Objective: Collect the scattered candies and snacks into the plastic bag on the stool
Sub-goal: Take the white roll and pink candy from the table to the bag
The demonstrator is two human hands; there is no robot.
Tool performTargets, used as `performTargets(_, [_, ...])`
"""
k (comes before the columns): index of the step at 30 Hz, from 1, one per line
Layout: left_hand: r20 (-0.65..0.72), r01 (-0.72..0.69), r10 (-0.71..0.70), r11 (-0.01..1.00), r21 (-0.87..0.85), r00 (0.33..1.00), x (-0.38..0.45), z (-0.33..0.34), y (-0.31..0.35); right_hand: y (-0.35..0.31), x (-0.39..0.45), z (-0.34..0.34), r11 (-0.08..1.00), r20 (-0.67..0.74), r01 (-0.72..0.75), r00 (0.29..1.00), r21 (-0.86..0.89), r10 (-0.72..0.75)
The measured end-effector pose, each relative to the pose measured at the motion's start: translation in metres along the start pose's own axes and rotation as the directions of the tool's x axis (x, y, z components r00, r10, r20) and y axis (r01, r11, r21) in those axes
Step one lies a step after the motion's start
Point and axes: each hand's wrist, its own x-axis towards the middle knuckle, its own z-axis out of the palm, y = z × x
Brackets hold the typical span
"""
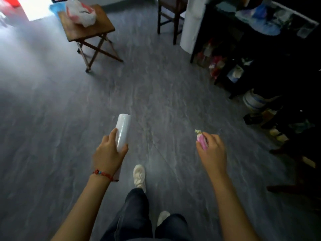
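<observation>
A white and red plastic bag (81,12) lies crumpled on a wooden folding stool (97,30) at the upper left, well ahead of me. My left hand (108,152) is closed around a white cylindrical snack tube (123,131) that points up and forward. My right hand (211,150) is closed on a pink wrapped candy (201,140), with a yellowish wrapper end sticking out at the top. Both hands hang over bare grey floor, far from the stool.
Grey floor (156,94) stretches between me and the stool. A dark shelf (260,54) crowded with jars and bags lines the right side, with a white roll (191,25) and a wooden chair (170,16) beside it. My legs and white shoes (139,175) show below.
</observation>
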Motion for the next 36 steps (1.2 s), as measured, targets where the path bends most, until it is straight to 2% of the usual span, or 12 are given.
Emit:
performTargets(16, [-0.107, 0.096, -0.1, 0.994, -0.043, 0.989, 0.308, -0.045, -0.049, -0.129, 0.263, 0.199, 0.985, 0.103, 0.148, 0.982, 0.093, -0.157])
performTargets(23, [-0.121, 0.195, -0.199, 0.98, -0.039, 0.973, 0.418, -0.038, -0.054, -0.152, 0.375, 0.273, 0.978, 0.155, 0.18, 0.969, 0.103, -0.195])
performTargets(36, [-0.2, 0.271, -0.275, 0.961, -0.049, 0.94, 0.659, -0.037, -0.021, -0.195, 0.629, 0.397, 0.948, 0.229, 0.271, 0.925, 0.167, -0.304])
